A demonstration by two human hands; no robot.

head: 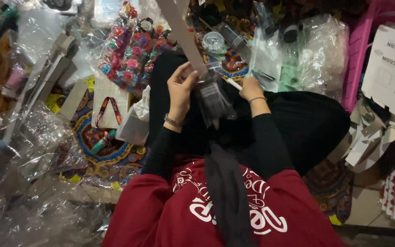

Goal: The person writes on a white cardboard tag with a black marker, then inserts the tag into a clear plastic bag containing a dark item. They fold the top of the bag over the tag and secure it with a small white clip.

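**One head-worn camera, looking steeply down**

There is a single view, from a camera on the person's head. It faces almost straight down over the chest and lap, so the red top [225, 210] fills the bottom of the frame and the black-sleeved forearms run up toward the centre. The left hand [181, 91] and right hand [251, 89] sit just above mid-frame, close to the lens. Beyond them, the upper half takes in the cluttered floor with its patterned mat [110, 151] at left. No second view shares this scene.
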